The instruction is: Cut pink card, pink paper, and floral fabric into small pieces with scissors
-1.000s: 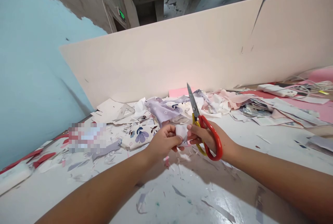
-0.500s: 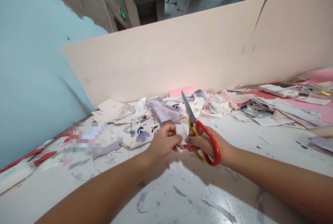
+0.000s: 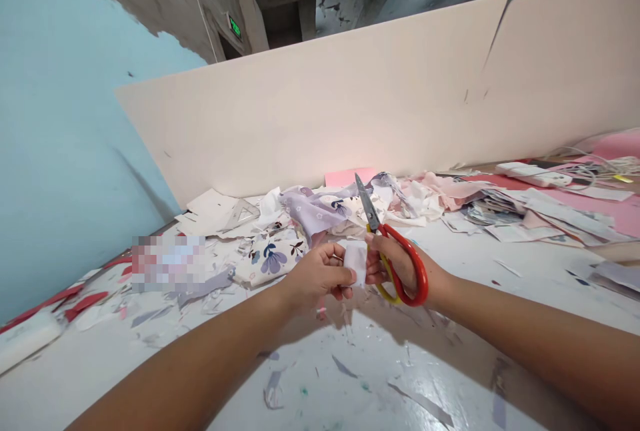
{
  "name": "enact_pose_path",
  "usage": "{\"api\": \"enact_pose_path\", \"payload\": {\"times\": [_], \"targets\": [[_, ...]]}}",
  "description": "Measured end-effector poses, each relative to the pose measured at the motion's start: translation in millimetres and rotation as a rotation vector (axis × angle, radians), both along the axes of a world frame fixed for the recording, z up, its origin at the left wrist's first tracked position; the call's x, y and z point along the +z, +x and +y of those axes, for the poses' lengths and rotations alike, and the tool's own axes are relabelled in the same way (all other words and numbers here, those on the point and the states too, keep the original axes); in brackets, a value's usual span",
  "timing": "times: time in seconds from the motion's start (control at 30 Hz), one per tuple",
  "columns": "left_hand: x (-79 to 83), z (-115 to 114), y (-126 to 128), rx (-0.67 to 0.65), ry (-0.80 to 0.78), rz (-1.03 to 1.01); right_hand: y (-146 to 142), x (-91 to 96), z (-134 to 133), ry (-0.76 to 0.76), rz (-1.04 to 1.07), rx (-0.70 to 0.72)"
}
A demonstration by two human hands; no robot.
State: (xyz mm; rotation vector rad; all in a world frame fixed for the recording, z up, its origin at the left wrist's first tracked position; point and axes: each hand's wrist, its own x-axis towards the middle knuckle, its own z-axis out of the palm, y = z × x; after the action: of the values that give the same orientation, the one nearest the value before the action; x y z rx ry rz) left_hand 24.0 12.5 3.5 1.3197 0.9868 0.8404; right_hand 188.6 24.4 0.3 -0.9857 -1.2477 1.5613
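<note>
Between thumb and fingers my left hand [image 3: 327,274] pinches a small white piece [image 3: 355,262], cloth or paper, held up over the table. My right hand [image 3: 395,261] is closed around scissors [image 3: 406,265] with one red and one yellow handle. Their blades are together and point up and away from me. The right fingertips are close to the right edge of the white piece; I cannot tell whether they touch it. Just beyond my left hand lies floral fabric [image 3: 273,261], white with purple flowers, and behind it a lilac piece of cloth [image 3: 313,211].
Offcuts litter the white table [image 3: 320,364]. Pink and white scraps [image 3: 425,194] heap up along the cream partition [image 3: 320,117]. A clear set square [image 3: 243,213] lies at the back left. On the right are stacked paper strips [image 3: 493,207] and a white power strip [image 3: 534,174].
My right fingers have drawn back from the white piece, with the scissors shifted slightly right. More of the white piece shows, still in my left hand.
</note>
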Motion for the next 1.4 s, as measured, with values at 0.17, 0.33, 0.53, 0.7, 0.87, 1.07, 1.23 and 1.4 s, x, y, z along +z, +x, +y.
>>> {"api": "enact_pose_path", "payload": {"times": [0.17,0.33,0.53,0.7,0.87,1.07,1.23,1.4], "targets": [[0.7,-1.3,-2.9,-0.038,-0.059,0.107,2.6,3.3,-0.8,0.030,-0.091,0.070],[1.9,-1.3,-3.0,-0.041,-0.039,0.100,3.5,1.5,-3.1,0.120,-0.086,0.063],[1.4,0.6,-2.3,-0.061,0.043,0.068,4.2,-3.3,2.1,0.119,-0.058,0.041],[0.7,-1.0,-4.5,-0.096,0.023,0.171,3.8,-3.1,2.2,0.119,-0.075,0.017],[-2.6,0.2,-5.1,-0.083,0.033,0.233,2.7,-1.9,-0.5,0.137,-0.104,-0.018],[-1.3,4.5,-3.1,-0.031,0.123,0.169,3.5,1.8,-1.1,0.257,-0.256,-0.114],[2.0,4.3,-5.5,-0.114,-0.003,0.119,6.0,1.8,0.9,0.304,-0.280,-0.055],[-0.7,6.5,-6.3,-0.084,0.016,0.120,5.9,2.7,-1.7,0.319,-0.295,-0.053]]}}
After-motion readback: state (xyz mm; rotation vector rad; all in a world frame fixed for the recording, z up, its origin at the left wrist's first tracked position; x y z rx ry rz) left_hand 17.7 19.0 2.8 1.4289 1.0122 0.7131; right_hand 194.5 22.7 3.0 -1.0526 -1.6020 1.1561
